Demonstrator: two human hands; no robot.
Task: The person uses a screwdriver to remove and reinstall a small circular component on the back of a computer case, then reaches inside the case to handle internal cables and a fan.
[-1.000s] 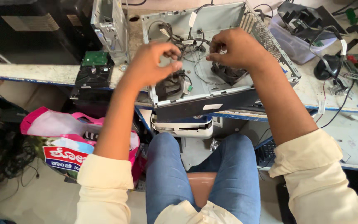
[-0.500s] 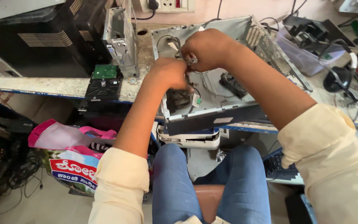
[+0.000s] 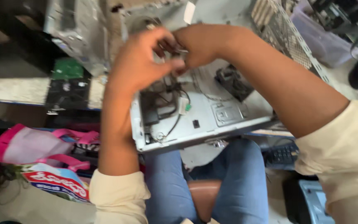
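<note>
Over the open computer case point(image 3: 228, 116), hands point(image 3: 175, 54) pinching cable; axis unclear

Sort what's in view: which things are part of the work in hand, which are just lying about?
In hand: left hand, right hand, open computer case, its cables.

Lying about: pink bag, green circuit board, keyboard, perforated metal panel.
</note>
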